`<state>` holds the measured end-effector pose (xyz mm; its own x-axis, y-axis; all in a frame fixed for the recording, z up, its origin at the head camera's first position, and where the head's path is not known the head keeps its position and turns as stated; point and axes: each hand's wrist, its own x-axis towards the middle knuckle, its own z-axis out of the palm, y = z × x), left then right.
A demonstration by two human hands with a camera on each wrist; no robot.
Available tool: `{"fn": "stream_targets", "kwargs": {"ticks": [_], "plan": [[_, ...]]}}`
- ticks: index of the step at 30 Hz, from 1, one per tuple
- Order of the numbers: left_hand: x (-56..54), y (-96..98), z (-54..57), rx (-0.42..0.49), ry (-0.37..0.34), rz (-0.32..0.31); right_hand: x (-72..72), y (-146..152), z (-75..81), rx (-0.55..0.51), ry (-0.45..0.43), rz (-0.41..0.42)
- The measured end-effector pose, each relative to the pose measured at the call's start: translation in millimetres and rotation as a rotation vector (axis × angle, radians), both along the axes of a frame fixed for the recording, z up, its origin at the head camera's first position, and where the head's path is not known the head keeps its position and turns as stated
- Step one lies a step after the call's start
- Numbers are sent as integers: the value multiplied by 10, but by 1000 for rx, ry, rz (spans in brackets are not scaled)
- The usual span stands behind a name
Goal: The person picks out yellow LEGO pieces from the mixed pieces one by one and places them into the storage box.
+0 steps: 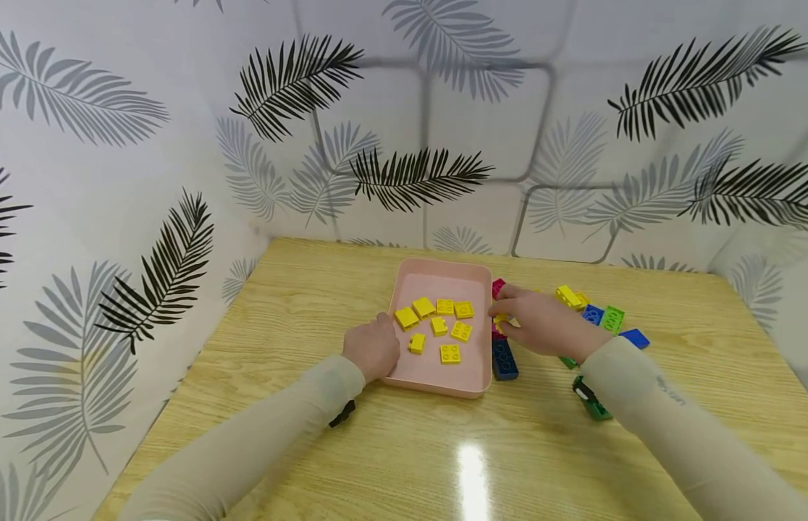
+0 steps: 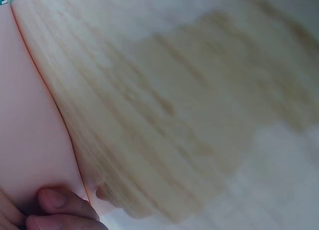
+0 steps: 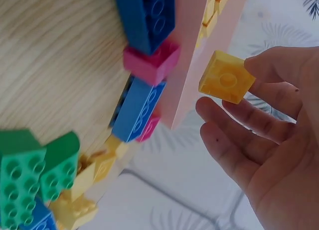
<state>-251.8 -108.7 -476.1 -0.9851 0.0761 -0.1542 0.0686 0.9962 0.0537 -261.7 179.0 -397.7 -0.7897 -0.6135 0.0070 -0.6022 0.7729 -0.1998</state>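
Observation:
A shallow pink tray (image 1: pixel 436 385) stands on the table with several yellow bricks inside, such as a studded yellow brick (image 1: pixel 450 354). My left hand (image 1: pixel 373 349) grips the tray's left wall; in the left wrist view its fingertips (image 2: pixel 55 197) are curled at that wall. Over at the tray's right edge, my right hand (image 1: pixel 549 318) pinches a small square yellow brick (image 3: pixel 227 78) between thumb and fingers, its hollow underside showing. Beneath that hand, a dark blue brick (image 1: pixel 505 359) and a pink brick (image 3: pixel 149 60) lie along the outside of the tray's right wall.
Loose bricks lie right of the tray, among them a yellow brick (image 1: pixel 569 297), a lime green brick (image 1: pixel 613 318) and a blue brick (image 1: pixel 635 338). A dark green piece (image 1: pixel 598 409) sits under the right forearm. A patterned wall (image 1: pixel 417 231) rises behind the wooden table (image 1: pixel 300 289).

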Motion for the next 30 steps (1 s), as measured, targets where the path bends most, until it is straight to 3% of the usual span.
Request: {"fn": "stream_targets", "kwargs": {"ticks": [7,17,30], "plan": [[-2,-3,13,0,-8,4,23,-217,-10,25,-42,75],[1,3,18,16,-27,15,24,-432,-72,132,-120,26],[1,-2,28,37,-36,24,-4,-536,-87,190,-146,72]]}}
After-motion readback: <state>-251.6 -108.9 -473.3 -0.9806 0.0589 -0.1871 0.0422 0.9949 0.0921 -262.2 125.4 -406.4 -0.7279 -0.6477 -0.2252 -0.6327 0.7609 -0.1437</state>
